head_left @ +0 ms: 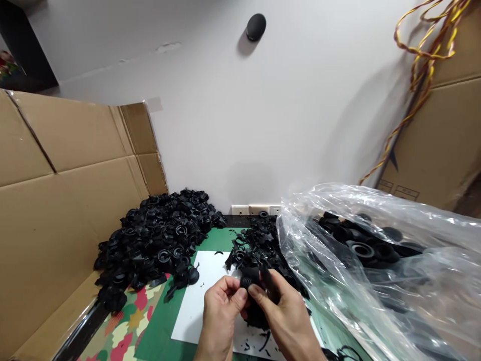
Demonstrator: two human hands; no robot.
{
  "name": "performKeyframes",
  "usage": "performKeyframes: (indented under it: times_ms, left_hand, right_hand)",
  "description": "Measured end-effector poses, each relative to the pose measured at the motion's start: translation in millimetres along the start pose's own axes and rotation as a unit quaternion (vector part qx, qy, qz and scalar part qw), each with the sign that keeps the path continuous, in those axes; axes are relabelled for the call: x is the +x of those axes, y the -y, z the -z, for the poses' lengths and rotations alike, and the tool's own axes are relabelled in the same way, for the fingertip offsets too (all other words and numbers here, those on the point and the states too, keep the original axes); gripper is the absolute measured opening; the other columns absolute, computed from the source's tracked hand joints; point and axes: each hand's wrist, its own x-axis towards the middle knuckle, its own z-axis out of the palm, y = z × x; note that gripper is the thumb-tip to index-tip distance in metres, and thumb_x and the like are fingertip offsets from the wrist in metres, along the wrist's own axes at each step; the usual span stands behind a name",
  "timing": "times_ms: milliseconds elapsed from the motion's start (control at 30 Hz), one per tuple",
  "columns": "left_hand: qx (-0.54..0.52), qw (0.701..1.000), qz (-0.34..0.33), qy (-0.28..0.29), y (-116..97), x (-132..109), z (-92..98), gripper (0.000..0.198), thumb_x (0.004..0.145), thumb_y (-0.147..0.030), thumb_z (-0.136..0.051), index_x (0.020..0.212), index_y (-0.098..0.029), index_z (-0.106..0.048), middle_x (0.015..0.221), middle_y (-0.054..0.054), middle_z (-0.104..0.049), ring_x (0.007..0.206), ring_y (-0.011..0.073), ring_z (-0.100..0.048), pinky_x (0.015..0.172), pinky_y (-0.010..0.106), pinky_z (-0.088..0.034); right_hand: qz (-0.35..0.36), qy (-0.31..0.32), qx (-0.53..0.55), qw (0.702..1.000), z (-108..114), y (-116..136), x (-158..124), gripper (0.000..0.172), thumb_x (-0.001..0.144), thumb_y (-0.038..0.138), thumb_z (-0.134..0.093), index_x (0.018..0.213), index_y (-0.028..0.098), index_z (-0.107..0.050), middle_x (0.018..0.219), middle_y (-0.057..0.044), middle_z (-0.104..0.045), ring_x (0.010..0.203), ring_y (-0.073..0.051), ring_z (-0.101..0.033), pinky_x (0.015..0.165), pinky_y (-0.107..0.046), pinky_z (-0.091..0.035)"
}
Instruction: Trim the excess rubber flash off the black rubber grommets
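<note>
Between both hands is a black ribbed rubber part [248, 277], held above a white sheet [199, 296]. My left hand [222, 312] pinches its left side with thumb and forefinger. My right hand [287, 316] closes on it from the right, thumb pressed against the ribs. A dark strip also shows by the right fingers; I cannot tell whether it is a tool or a flap of rubber. Black scraps [259, 240] lie heaped just behind the hands, and thin trimmings are scattered on the sheet below.
A big pile of black ribbed rubber parts [150, 240] rests at left against a cardboard panel [75, 200]. At right, a clear plastic bag [311, 200] holds black round parts [361, 249]. The sheet lies on a green mat [158, 321]. Yellow-brown twisted wire [424, 95] hangs at upper right.
</note>
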Motion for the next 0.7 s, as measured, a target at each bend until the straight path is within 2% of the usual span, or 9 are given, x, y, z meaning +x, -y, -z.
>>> performKeyframes:
  times_ms: [133, 233, 367, 533, 700]
  left_hand:
    - [-0.087, 0.995, 0.04, 0.008, 6.1, -6.5, -8.5, 0.033, 0.06, -0.039, -0.08, 0.067, -0.012, -0.063, 0.055, -0.001, -0.057, 0.05, 0.0096, -0.047, 0.048, 0.021, -0.037]
    - [-0.073, 0.995, 0.06, -0.017, 12.6, -5.7, -10.8, 0.039, 0.055, -0.044, -0.082, 0.062, -0.013, -0.06, 0.051, -0.002, -0.054, 0.044, 0.0085, -0.044, 0.043, 0.021, -0.032]
    - [-0.038, 0.996, 0.062, -0.048, 23.6, -1.0, -10.5, 0.041, 0.05, -0.046, -0.083, 0.059, -0.015, -0.056, 0.045, -0.005, -0.048, 0.04, 0.0073, -0.037, 0.041, 0.021, -0.026]
    - [-0.003, 0.998, 0.032, -0.061, 23.2, -2.7, -12.2, 0.036, 0.059, -0.042, -0.078, 0.053, -0.016, -0.053, 0.045, -0.007, -0.041, 0.045, 0.0077, -0.031, 0.044, 0.022, -0.022]
    - [0.187, 0.978, -0.066, -0.059, 4.5, -6.4, -11.3, 0.022, 0.072, -0.028, -0.064, 0.055, -0.018, -0.052, 0.054, -0.004, -0.046, 0.055, 0.0128, -0.037, 0.051, 0.024, -0.031]
  right_hand:
    - [0.084, -0.04, -0.062, 0.994, -7.0, -7.4, -4.8, 0.025, 0.081, 0.033, -0.05, 0.059, 0.023, -0.047, 0.058, 0.001, -0.053, 0.051, -0.016, -0.049, 0.044, -0.023, -0.039]
    - [0.139, -0.049, -0.093, 0.985, -8.5, -14.1, -3.9, 0.025, 0.082, 0.027, -0.048, 0.058, 0.023, -0.045, 0.056, 0.002, -0.05, 0.049, -0.015, -0.047, 0.044, -0.023, -0.037]
    - [0.175, -0.04, -0.11, 0.978, -8.5, -20.1, -3.5, 0.015, 0.075, 0.017, -0.044, 0.062, 0.022, -0.049, 0.061, 0.0, -0.053, 0.054, -0.016, -0.051, 0.051, -0.025, -0.039]
    - [0.172, -0.031, -0.13, 0.976, -9.3, -12.2, 0.5, 0.011, 0.07, 0.019, -0.044, 0.061, 0.023, -0.047, 0.059, -0.001, -0.053, 0.052, -0.017, -0.05, 0.049, -0.025, -0.037]
    - [0.126, -0.031, -0.138, 0.982, -17.8, 1.3, 7.3, 0.023, 0.072, 0.028, -0.042, 0.05, 0.026, -0.033, 0.045, 0.002, -0.045, 0.042, -0.015, -0.041, 0.042, -0.026, -0.031]
